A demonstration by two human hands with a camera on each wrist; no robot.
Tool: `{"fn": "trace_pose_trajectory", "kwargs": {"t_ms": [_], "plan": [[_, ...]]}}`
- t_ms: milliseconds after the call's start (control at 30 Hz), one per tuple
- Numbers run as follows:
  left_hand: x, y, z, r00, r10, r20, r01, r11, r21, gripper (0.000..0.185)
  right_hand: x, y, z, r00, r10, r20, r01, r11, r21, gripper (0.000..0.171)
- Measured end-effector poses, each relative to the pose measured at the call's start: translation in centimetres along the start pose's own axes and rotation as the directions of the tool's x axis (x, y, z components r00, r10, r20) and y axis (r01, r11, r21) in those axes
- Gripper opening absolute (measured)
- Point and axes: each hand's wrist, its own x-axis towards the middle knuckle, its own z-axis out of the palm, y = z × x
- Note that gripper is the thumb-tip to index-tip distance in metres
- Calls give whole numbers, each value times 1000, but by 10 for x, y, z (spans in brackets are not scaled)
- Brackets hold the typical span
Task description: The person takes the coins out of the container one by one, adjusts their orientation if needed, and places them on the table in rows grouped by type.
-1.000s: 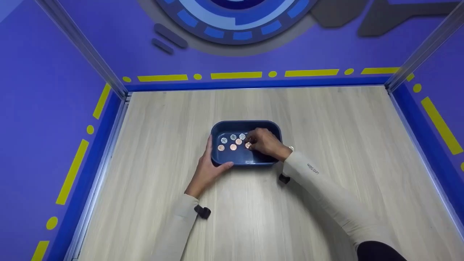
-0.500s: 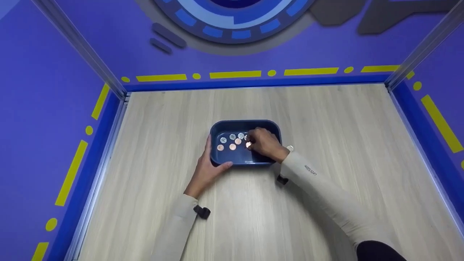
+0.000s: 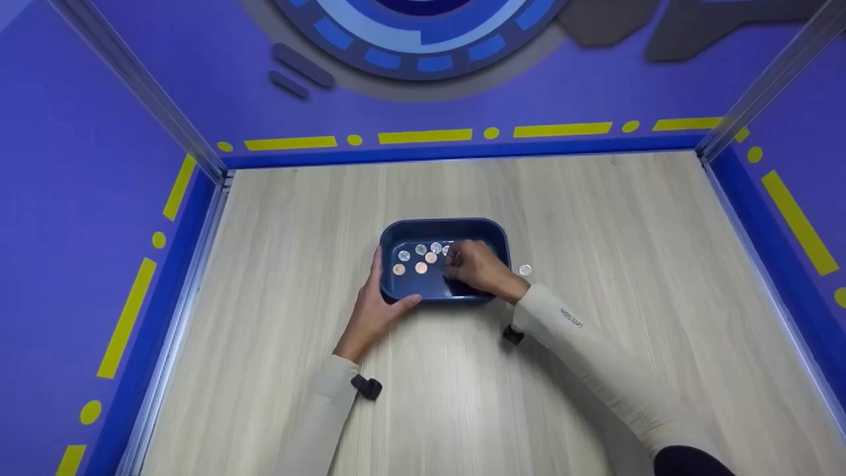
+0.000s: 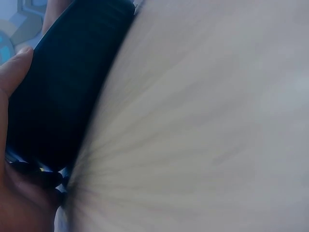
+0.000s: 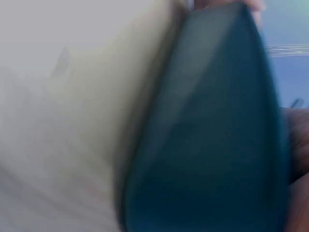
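Note:
A dark blue rectangular tray lies on the table with several silver coins and copper coins spread over its floor. My left hand grips the tray's left front corner, fingers along the side and thumb on the front rim. Inside the tray's right half, my right hand has thumb and fingertips drawn together in a pinch. The copper coin at those fingertips is now hidden by them. In both wrist views the tray's outer wall blocks the coins from sight.
One silver coin lies on the wooden tabletop just right of the tray, beside my right wrist. Blue panels with yellow marks stand behind the table and at both sides.
The copper coin at my right fingertips has gone out of sight between them. My right hand has shifted slightly, baring the loose silver coin outside. The left hand keeps its hold on the tray.

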Motion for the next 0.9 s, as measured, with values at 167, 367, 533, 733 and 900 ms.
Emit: {"fn": "trace_pose_trajectory", "kwargs": {"t_ms": [167, 367, 533, 733, 900], "plan": [[0, 0, 0, 1000, 10, 2, -10, 1000, -17, 130, -9, -8, -7, 1000, -7, -2, 7, 994, 108, 9], [-1, 2, 0, 1000, 1, 5, -1, 1000, -22, 131, -21, -10, -21, 999, -12, -43, 21, 978, 210, 10], [0, 1, 0, 1000, 4, 1, -4, 1000, -23, 132, -29, -8, -32, 996, -9, -84, 34, 953, 302, 12], [-1, 1, 1, 1000, 0, -1, 0, 1000, -26, 133, -42, 0, -46, 992, 55, -114, -11, 935, 353, 12], [-1, 1, 1, 1000, -8, -1, 8, 1000, -16, 132, -52, 11, -54, 986, 85, -140, -23, 919, 394, 15]]}}
